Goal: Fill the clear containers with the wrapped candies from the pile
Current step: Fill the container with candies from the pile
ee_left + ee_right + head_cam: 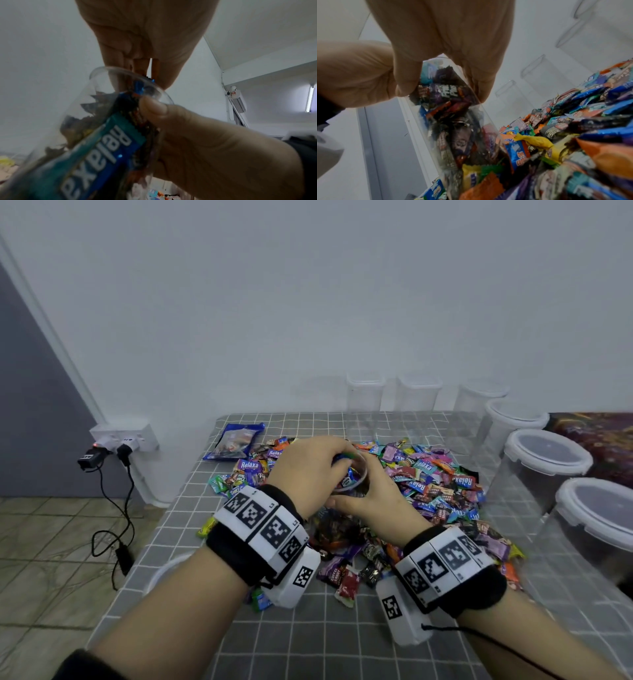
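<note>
- Here, the right hand [371, 498] is wrapped around a clear cup [352, 474], thumb on one side and fingers on the other.
- The cup stands tilted in the middle of the candy pile [438, 484] on the worktop [325, 638]. It is nearly full of wrapped candies.
- The left hand [308, 467] sits on top of the cup's mouth. Its fingers are bent down and pinch some candies [139, 86] at the rim.
- From the left wrist camera, a blue candy that says "Relaxa" [102, 152] shows through the cup's side.
- The two hands are close together, both at the cup.
- Empty clear jars [364, 402] stand at the back of the worktop, by the wall.
- More jars with white-rimmed lids [544, 453] stand in a row on the right side.
- A blue candy bag [234, 441] lies flat, left of the pile.
- A plug and black cords [113, 481] hang by the wall on the left.
</note>
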Demonstrator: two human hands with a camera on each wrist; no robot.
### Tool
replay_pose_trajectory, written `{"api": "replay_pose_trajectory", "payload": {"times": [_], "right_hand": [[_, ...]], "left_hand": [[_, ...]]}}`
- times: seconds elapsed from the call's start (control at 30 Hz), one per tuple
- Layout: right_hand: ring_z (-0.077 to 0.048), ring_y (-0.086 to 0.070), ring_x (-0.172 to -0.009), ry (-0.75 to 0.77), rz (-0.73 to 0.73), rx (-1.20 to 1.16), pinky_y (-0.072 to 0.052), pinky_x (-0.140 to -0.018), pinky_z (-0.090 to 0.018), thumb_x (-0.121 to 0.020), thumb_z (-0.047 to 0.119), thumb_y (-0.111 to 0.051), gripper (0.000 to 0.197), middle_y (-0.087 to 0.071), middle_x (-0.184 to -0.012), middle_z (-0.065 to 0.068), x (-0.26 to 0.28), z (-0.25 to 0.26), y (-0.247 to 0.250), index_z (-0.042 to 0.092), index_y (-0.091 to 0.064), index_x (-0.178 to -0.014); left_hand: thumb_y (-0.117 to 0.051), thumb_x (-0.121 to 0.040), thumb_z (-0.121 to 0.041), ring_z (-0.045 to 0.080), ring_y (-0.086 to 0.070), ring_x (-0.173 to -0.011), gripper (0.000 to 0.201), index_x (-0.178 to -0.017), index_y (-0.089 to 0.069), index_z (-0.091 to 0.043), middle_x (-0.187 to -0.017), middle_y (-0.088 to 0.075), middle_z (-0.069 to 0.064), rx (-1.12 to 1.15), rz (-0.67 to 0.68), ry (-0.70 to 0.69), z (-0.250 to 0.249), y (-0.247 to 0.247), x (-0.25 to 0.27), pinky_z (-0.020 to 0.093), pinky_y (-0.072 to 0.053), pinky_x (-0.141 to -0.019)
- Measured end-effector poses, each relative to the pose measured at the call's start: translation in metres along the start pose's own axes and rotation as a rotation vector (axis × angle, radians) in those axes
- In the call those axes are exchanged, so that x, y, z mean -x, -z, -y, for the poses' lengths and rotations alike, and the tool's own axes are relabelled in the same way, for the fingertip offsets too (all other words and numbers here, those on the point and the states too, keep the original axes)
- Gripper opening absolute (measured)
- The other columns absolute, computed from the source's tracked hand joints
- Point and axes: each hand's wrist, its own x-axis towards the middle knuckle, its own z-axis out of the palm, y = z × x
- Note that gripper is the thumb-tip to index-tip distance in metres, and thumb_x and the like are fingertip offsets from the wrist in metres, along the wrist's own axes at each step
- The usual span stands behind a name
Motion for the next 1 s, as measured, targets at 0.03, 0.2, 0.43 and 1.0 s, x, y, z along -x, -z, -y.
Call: {"api": "replay_pose_trajectory", "payload": {"times": [0.03,0.2,0.43,1.0], "right_hand": [[0.009,-0.049,-0.109,0.003,0.001,0.0,-0.04,-0.09,-0.01,-0.074,0.017,-0.079,0.068,-0.047,-0.115,0.024,0.0,0.0,0.0,0.027,-0.037,-0.126],[-0.004,-0.052,-0.114,-0.015,-0.001,0.0,-0.043,-0.098,-0.026,-0.073,0.021,-0.08,0.071,-0.051,-0.118,0.017,0.0,-0.001,0.0,0.022,-0.038,-0.131],[-0.008,-0.051,-0.117,-0.016,-0.005,0.005,-0.041,-0.101,-0.03,-0.073,0.02,-0.08,0.07,-0.052,-0.121,0.012,-0.001,-0.003,0.0,0.029,-0.035,-0.126],[0.002,-0.05,-0.113,-0.014,0.0,-0.019,-0.041,-0.095,-0.021,-0.074,0.022,-0.079,0.067,-0.05,-0.119,0.021,0.002,0.002,-0.002,0.029,-0.037,-0.126]], "left_hand": [[-0.054,-0.09,-0.021,0.013,-0.06,-0.1,0.024,-0.11,-0.068,-0.026,-0.106,-0.069,-0.007,-0.013,0.024,-0.006,0.0,0.0,0.001,0.031,-0.044,-0.089],[-0.059,-0.089,-0.033,0.012,-0.062,-0.102,0.023,-0.11,-0.068,-0.03,-0.107,-0.07,-0.009,0.047,-0.107,0.033,0.001,0.004,0.005,0.031,-0.046,-0.09],[-0.057,-0.09,-0.028,0.015,-0.061,-0.098,0.022,-0.106,-0.07,-0.023,-0.104,-0.069,-0.004,-0.022,-0.067,0.072,0.006,0.008,0.001,0.034,-0.046,-0.088],[-0.057,-0.085,-0.032,0.014,-0.057,-0.105,0.027,-0.11,-0.068,-0.027,-0.11,-0.065,-0.008,-0.171,0.027,-0.011,0.01,0.0,0.003,0.035,-0.044,-0.09]]}}
